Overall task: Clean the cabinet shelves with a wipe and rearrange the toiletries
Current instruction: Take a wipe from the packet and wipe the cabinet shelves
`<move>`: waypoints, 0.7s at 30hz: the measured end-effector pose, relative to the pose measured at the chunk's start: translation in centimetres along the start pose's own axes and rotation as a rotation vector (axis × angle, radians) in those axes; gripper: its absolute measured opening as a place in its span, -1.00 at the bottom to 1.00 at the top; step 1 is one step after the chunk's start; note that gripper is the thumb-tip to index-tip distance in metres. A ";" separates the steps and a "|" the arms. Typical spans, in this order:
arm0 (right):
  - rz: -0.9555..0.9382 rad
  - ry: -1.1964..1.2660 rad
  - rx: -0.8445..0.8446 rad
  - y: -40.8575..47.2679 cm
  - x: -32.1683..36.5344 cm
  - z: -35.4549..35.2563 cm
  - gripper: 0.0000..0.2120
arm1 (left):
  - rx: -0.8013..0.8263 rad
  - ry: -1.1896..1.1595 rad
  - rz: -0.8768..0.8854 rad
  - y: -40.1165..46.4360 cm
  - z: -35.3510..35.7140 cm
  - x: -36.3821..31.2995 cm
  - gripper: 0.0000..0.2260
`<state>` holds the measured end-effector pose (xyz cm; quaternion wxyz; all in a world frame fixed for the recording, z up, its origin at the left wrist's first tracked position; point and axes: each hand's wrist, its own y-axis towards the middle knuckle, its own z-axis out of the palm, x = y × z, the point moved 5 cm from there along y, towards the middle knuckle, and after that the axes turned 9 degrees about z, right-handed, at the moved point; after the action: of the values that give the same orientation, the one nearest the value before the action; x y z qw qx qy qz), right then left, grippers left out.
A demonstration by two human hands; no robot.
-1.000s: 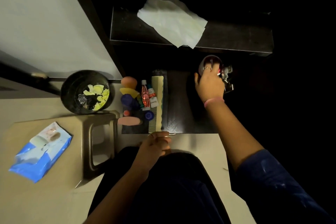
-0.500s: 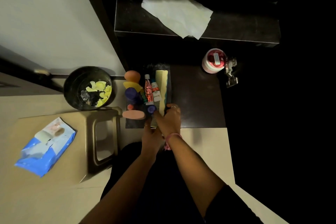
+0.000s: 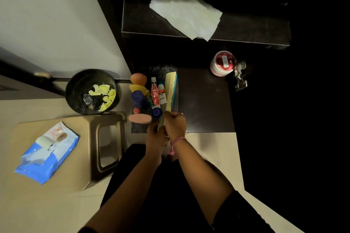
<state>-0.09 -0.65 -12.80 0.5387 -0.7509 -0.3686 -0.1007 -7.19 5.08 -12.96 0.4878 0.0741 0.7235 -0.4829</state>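
A white wipe (image 3: 184, 7) lies spread on the upper dark shelf (image 3: 255, 30). On the lower shelf (image 3: 204, 100), toiletries crowd the left side: an orange sponge (image 3: 138, 78), a purple bottle (image 3: 138, 97), a red tube (image 3: 155, 93), a pink oval bar (image 3: 140, 119) and a yellow comb (image 3: 169, 91). My right hand (image 3: 175, 124) grips the near end of the comb. My left hand (image 3: 156, 138) sits just beside it at the comb's lower end, its grip hidden. A pink-lidded jar (image 3: 223, 63) stands alone at the back right.
A black bin (image 3: 75, 89) with yellow scraps sits on the floor to the left. A beige stool (image 3: 56, 185) carries a blue wipes pack (image 3: 47, 152). A metal hinge (image 3: 240, 75) is next to the jar. The open cabinet door (image 3: 56, 21) stands left.
My right hand left the jar at the back right and came to the comb at the shelf's front. The left hand moved up to the comb's end beside it.
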 end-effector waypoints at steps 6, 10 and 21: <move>-0.150 -0.052 -0.061 0.2 -0.1 -3.6 -0.82 | 0.002 -0.122 -0.128 -0.6 0.8 0.0 -0.76; -0.200 0.011 -0.140 1.4 -0.8 -8.1 -0.83 | 0.012 -0.165 -0.241 -1.0 1.4 0.0 -0.80; 0.138 0.138 -0.363 6.2 -4.9 -14.9 -0.80 | 0.082 -0.178 -0.263 -0.9 2.7 -1.0 -0.78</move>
<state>4.18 -16.94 -14.11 0.4239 -0.8506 -0.2540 -0.1796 -5.54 2.91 -11.79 0.4792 -0.0445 0.6605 -0.5763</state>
